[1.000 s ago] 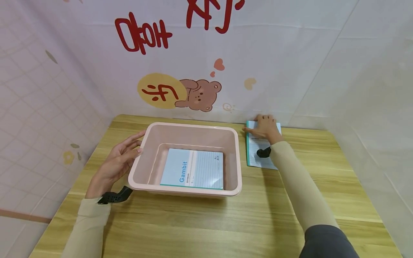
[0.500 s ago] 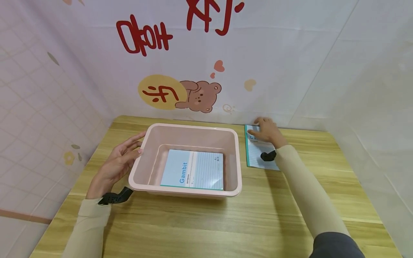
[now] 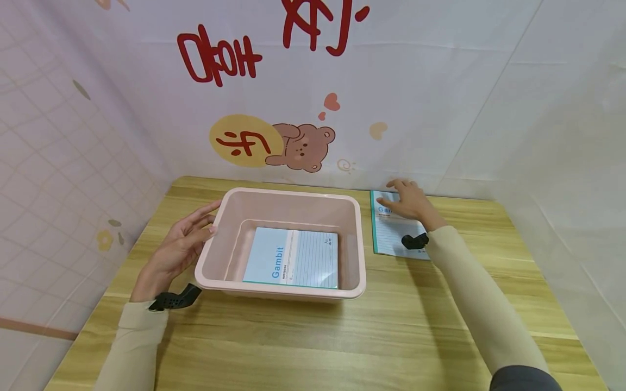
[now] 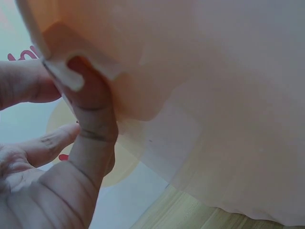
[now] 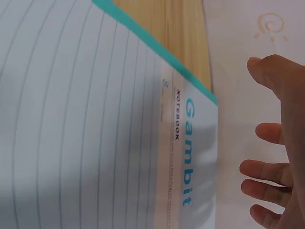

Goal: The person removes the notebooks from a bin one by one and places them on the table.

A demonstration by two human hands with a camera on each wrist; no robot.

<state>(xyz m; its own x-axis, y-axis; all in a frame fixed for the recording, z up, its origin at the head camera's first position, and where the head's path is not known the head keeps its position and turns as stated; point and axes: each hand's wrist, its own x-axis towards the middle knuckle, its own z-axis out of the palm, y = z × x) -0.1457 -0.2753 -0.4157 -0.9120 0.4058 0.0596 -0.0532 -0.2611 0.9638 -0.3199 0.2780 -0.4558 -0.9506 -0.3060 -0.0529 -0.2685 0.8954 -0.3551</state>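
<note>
A pink plastic basin (image 3: pixel 280 293) stands on the table, with a blue-and-white "Gambit" notebook (image 3: pixel 293 258) lying flat inside. My left hand (image 3: pixel 178 247) holds its left rim, thumb on the edge. In the left wrist view, a finger of the left hand (image 4: pixel 93 119) hooks under the rim of the basin (image 4: pixel 157 95). To the basin's right, a second notebook (image 3: pixel 391 236) with a green spine lies by the wall. Over its far end hovers my right hand (image 3: pixel 409 202), fingers spread and holding nothing. The right wrist view shows the right hand (image 5: pixel 281 157) apart from this notebook (image 5: pixel 109 129).
The wood-grain table (image 3: pixel 293 342) meets a printed wall cloth (image 3: pixel 415 108) right behind the basin and the second notebook. More pale cloth walls stand at left and right.
My right hand has come up off the second notebook and drawn slightly right and towards me, baring more of its cover. The left hand and basin stay put.
</note>
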